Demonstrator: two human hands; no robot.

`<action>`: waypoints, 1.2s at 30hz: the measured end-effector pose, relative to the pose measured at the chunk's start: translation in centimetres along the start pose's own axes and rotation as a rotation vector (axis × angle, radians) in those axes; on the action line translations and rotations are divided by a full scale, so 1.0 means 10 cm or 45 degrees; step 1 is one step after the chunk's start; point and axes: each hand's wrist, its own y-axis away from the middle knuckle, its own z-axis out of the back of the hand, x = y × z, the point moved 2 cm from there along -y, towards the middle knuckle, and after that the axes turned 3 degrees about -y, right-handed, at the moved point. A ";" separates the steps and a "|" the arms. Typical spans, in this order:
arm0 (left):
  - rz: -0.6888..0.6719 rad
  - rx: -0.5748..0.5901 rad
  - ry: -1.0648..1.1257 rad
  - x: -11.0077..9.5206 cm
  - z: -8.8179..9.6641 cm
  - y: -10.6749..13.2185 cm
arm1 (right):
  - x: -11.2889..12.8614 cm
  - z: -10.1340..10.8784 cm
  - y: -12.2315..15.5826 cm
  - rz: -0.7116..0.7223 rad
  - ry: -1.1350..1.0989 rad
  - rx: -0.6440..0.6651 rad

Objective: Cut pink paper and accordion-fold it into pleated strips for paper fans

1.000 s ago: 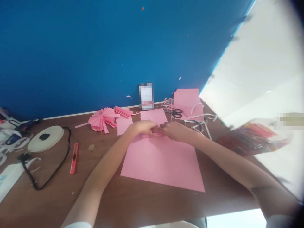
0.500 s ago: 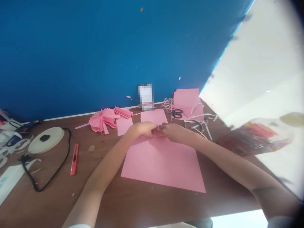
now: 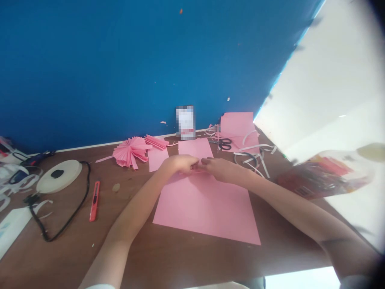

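A large sheet of pink paper (image 3: 207,212) lies flat on the brown table in front of me. Over its far edge, my left hand (image 3: 184,163) and my right hand (image 3: 217,165) meet almost fingertip to fingertip. Both are closed, pinching a narrow pink piece of paper whose edge shows just below the fingers; most of it is hidden. Beyond the hands a smaller pink sheet (image 3: 195,147) extends toward the wall. Left of it are another pink piece (image 3: 158,159), a pleated pink paper fan (image 3: 130,152) and a folded pink strip (image 3: 156,141).
Black scissors (image 3: 224,144) rest behind my right hand, near white paper strips (image 3: 252,158) and pink sheets (image 3: 237,124). At left lie a red box cutter (image 3: 94,200), a round white device (image 3: 58,176) and a black cable (image 3: 87,188). A plastic bag (image 3: 325,174) sits at right.
My hands stay almost in place, with only a slight shift of the fingers at the pinched paper. The view has moved very slightly.
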 end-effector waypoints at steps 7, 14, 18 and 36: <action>-0.030 0.045 0.092 0.00 0.04 0.05 | 0.02 0.07 0.05 0.045 -0.020 0.139; -0.117 0.127 0.178 0.03 0.05 0.03 | 0.06 0.06 0.08 0.054 0.048 0.165; -0.133 0.133 0.214 0.04 0.04 0.03 | 0.08 0.06 0.09 0.011 0.022 0.154; 0.142 0.049 0.113 -0.08 0.06 0.03 | 0.10 0.08 0.10 -0.045 -0.110 0.133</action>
